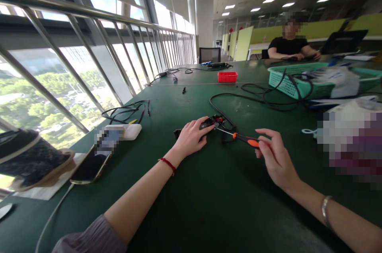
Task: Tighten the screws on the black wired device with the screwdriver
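An orange and black screwdriver (pixel 249 140) is pinched at its handle end by my right hand (pixel 276 157). Its metal shaft points left, with the tip at a small black device (pixel 216 120) that has red parts showing. My left hand (pixel 192 135) presses over this device and holds it down on the green table (pixel 191 197). Part of the device's dark body sticks out left of my left hand; the rest is hidden under the palm. A black cable runs from near the device towards the back right.
A phone (pixel 98 157) on a charging cable and a white block (pixel 132 132) lie left. Black cables (pixel 128 111) sit by the railing. Further back are a red tray (pixel 227 77) and a green basket (pixel 286 83). Plastic bags lie right. A person (pixel 291 46) sits across the table.
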`<action>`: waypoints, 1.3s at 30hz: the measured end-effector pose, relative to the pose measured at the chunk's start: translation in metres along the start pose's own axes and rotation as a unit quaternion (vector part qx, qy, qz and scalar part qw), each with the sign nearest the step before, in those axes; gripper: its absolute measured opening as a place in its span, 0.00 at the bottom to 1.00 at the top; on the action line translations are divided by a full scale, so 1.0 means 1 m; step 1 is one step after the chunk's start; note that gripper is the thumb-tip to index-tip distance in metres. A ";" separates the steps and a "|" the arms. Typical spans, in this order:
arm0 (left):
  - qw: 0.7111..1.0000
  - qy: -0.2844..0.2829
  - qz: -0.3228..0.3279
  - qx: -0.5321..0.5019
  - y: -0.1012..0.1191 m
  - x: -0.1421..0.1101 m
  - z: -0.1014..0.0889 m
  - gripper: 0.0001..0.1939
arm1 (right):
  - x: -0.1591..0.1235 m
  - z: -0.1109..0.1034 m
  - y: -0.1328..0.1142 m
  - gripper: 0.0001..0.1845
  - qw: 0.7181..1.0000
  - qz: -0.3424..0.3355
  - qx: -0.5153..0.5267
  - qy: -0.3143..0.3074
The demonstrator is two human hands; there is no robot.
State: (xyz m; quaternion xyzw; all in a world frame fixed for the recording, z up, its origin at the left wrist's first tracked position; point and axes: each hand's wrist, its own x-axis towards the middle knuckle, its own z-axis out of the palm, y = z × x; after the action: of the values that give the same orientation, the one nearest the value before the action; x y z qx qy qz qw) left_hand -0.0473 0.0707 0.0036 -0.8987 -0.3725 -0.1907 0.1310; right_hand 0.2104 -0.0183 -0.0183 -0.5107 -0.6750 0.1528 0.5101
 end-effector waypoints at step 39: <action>1.000 -0.011 -0.001 -0.004 0.000 0.000 -0.001 0.24 | 0.000 -0.002 -0.008 0.11 0.996 -0.053 -0.059 -0.048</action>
State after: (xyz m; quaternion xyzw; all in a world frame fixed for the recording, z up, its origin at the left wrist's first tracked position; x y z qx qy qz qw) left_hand -0.0475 0.0699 0.0047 -0.9010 -0.3738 -0.1827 0.1232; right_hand 0.2080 -0.0225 -0.0120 -0.4952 -0.7331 0.1097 0.4531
